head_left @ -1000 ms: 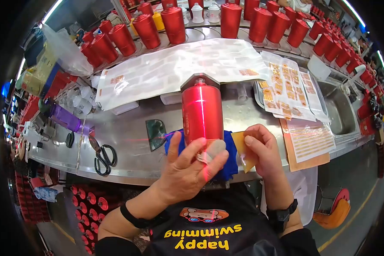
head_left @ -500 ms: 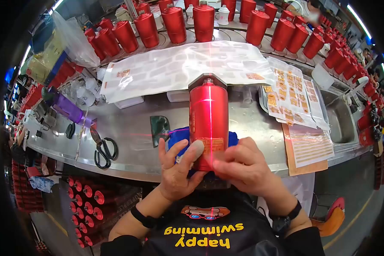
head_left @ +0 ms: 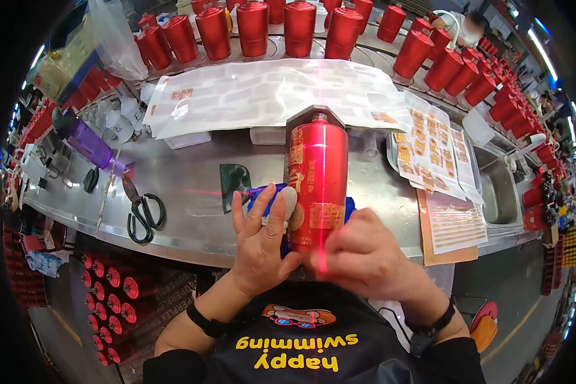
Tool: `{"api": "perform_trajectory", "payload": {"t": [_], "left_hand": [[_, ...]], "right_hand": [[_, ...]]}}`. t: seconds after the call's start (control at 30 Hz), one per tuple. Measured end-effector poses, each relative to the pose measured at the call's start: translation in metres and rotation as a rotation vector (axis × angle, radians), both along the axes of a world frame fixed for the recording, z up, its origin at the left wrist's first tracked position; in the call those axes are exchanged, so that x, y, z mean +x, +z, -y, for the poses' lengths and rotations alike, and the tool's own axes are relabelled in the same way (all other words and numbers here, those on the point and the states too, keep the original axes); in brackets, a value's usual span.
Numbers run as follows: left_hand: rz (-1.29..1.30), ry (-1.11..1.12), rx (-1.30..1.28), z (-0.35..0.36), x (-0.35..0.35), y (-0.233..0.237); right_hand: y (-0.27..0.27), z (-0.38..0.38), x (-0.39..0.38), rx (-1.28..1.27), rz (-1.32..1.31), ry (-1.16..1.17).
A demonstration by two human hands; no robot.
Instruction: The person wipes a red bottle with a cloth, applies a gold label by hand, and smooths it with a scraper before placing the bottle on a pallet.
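Note:
A red bottle [head_left: 319,173] with gold lettering and a gold label lies on its back on a blue cloth [head_left: 350,206], its neck in a dark notched holder [head_left: 299,117]. A red laser line runs along it. My left hand [head_left: 260,243] is beside the bottle's lower left, fingers spread, a pale finger cot on one fingertip that touches its side. Just off the lower right end, my right hand [head_left: 365,256] has its fingers curled into a pinch. Motion blur hides whatever is between them.
Scissors [head_left: 142,211], a dark green scraper [head_left: 235,185] and a purple bottle [head_left: 86,141] lie to the left. A white sheet [head_left: 269,96] spans the back, before a conveyor of red bottles [head_left: 299,29]. Gold label sheets [head_left: 429,144] and a sink [head_left: 498,192] are right.
My right hand has drawn down and off the label area. The bottle has rolled, so gold lettering now shows on its face. My left fingers have straightened along its side.

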State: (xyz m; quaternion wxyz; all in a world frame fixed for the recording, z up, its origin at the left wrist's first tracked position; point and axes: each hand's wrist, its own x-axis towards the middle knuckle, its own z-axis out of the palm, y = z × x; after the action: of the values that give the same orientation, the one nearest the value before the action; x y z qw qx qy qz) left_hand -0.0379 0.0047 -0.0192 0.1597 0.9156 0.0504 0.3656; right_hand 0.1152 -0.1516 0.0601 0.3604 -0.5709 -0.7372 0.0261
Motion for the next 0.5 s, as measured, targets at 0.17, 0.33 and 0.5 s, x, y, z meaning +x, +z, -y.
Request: {"api": "perform_trajectory", "payload": {"t": [0.17, 0.33, 0.5], "left_hand": [[-0.004, -0.03, -0.035, 0.0, 0.0, -0.007], [0.017, -0.071, -0.104, 0.004, 0.001, -0.019], [-0.019, -0.067, -0.239, 0.003, -0.001, -0.022]], "right_hand": [[-0.017, -0.01, 0.005, -0.202, -0.915, -0.381], [-0.09, 0.0, 0.018, 0.0, -1.006, -0.683], [-0.072, -0.003, 0.005, 0.288, -1.199, -0.733]]}}
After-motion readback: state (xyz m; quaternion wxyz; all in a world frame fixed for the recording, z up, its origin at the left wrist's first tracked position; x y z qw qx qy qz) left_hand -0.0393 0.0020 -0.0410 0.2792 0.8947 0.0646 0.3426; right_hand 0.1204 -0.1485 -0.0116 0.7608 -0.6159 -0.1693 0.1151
